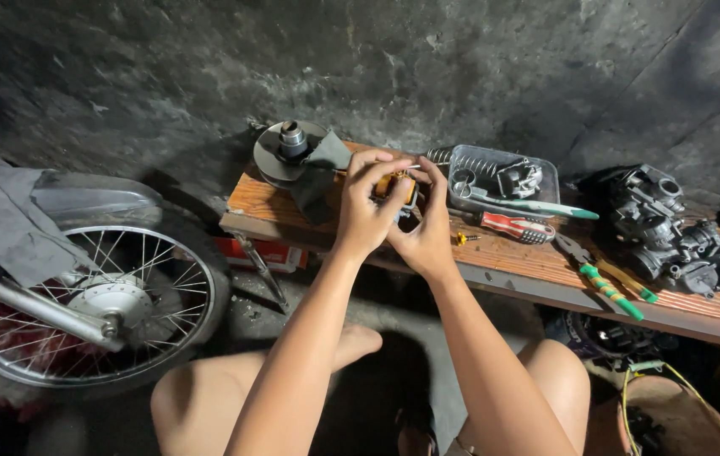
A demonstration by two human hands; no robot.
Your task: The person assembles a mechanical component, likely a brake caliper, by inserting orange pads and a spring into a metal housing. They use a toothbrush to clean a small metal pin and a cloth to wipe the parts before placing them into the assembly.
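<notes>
Both hands meet over the wooden bench (546, 268) and grip one small orange and metal part (396, 186). My left hand (366, 211) wraps it from the left, fingers curled over its top. From the right, my right hand (426, 228) pinches it with thumb and fingers. Most of the part is hidden by the fingers. Just behind the hands sits a round metal pulley (285, 150) with a dark rag (319, 173) draped over it.
A clear plastic tray (505, 179) of springs and small parts stands to the right, with a red-handled screwdriver (516, 227), green-handled pliers (609, 283) and dark engine parts (676, 228) beyond. A spoked motorcycle wheel (94, 304) is at left. My bare knees are below.
</notes>
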